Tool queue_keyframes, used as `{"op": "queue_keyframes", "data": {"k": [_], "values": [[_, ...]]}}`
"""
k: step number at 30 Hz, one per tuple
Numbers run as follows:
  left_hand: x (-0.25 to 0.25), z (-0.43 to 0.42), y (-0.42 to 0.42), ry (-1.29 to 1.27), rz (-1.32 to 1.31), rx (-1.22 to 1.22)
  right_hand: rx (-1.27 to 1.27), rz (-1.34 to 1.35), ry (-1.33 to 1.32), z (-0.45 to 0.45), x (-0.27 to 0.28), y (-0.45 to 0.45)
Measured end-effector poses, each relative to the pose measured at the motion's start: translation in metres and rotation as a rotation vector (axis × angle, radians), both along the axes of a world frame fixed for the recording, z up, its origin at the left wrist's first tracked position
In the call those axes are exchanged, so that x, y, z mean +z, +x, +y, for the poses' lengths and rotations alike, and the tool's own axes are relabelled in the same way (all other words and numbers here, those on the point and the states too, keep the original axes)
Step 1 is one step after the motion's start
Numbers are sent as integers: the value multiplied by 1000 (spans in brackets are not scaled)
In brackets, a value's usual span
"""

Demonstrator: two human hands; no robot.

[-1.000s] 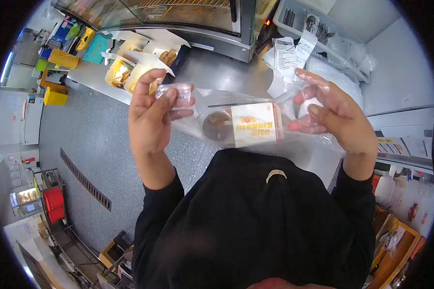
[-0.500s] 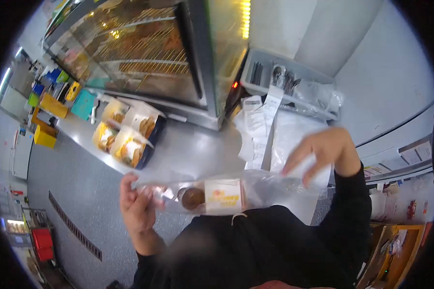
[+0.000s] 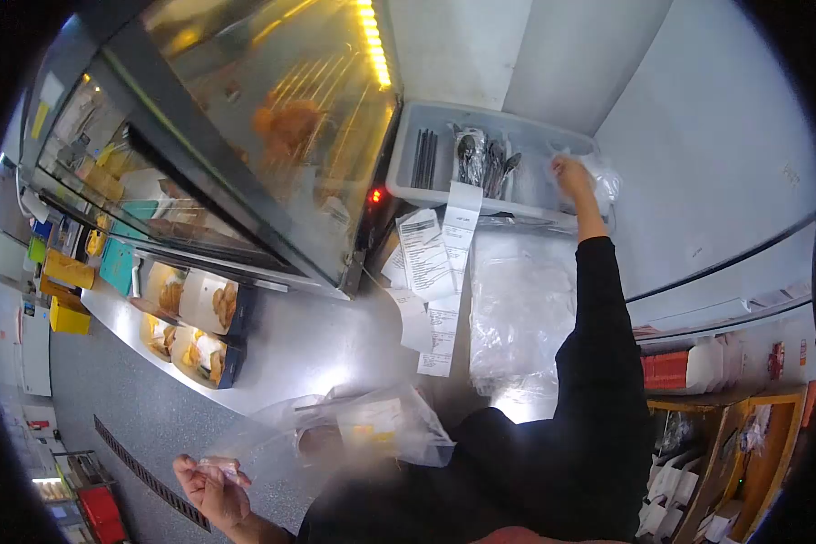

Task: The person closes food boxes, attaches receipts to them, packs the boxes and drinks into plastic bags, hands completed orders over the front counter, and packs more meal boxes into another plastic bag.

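At the lower left, my left hand [image 3: 216, 490] is closed on the gathered end of a clear plastic bag [image 3: 272, 435]. Inside the bag, at the counter's front edge, lie a round brown-looking container [image 3: 321, 444] and a white box with yellow print [image 3: 370, 424]. My right hand [image 3: 571, 176] reaches into the right end of a grey tray [image 3: 539, 216], its fingers closed at clear plastic packets [image 3: 600, 181]; what they hold is too small to make out. Black spoons [image 3: 490, 163] in plastic and dark sticks [image 3: 425, 159] lie further left in that tray.
Open food boxes [image 3: 210, 306] stand on the metal counter [image 3: 308, 340] below a lit glass cabinet [image 3: 272, 118]. Printed receipts [image 3: 431, 263] lie beside a stack of clear bags [image 3: 521, 308]. A wooden shelf unit [image 3: 725, 453] stands at the lower right.
My right hand has let go of the bag and moved up to the tray. My left hand, still on the bag, is lower and further left. The view has shifted toward the tray and cabinet.
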State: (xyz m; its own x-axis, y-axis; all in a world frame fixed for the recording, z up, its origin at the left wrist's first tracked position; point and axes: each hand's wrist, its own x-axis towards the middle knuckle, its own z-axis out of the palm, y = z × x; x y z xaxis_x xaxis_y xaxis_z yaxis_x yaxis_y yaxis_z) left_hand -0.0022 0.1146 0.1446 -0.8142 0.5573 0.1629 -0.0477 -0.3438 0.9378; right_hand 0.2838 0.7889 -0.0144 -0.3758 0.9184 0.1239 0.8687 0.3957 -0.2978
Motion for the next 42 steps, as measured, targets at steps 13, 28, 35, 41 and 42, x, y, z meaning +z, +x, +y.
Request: {"op": "queue_keyframes", "data": {"k": [13,28,35,41,42], "values": [[-4,1,0,-136,76,177,-100,-596,341,11,-27,22],[6,23,15,-93,18,137,69,-486,25,32,-87,-50],[5,22,17,-105,-1,117,315,-493,179,93,-124,-30],[4,22,20,-102,23,112,81,-128,-24,112,-104,-18],[4,21,21,-108,45,126,68,80,-58,96,-87,-15]]}}
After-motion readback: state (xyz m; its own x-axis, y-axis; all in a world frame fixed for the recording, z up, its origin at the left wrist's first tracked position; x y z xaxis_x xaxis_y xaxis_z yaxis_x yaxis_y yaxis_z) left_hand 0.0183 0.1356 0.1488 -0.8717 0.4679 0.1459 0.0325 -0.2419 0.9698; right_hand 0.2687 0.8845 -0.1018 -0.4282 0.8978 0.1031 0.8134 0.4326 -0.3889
